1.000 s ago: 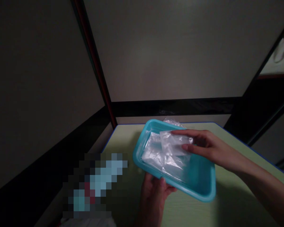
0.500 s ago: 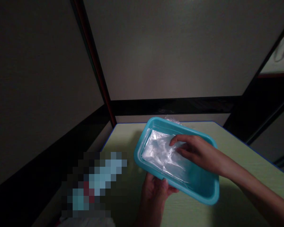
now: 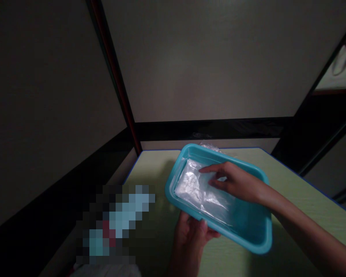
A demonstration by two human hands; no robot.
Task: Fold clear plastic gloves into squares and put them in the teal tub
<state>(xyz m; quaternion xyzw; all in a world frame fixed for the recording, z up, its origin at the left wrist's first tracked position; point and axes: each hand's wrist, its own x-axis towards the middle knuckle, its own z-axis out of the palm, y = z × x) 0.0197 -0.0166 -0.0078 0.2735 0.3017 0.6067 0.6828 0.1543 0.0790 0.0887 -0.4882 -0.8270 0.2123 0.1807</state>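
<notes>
A turquoise plastic basin is tilted above the table, its inside facing me. My left hand grips its near long side from below, the thumb at the rim and the other fingers partly hidden underneath. Inside, clear plastic bags lie flat in the left part, shiny and creased. My right hand reaches in from the right, over the plastic. Its index finger is stretched out and touches or nearly touches the film; thumb and fingers are apart with nothing between them.
The pale green table has a blue edge. More crumpled clear plastic shows behind the basin's far rim. At lower left a blurred-out bluish patch hides its contents. Walls stand close at the back and left; a white bag-like thing sits at upper right.
The basin and my left hand have shifted slightly to the right. My right hand's index finger has straightened and moved left and up across the plastic.
</notes>
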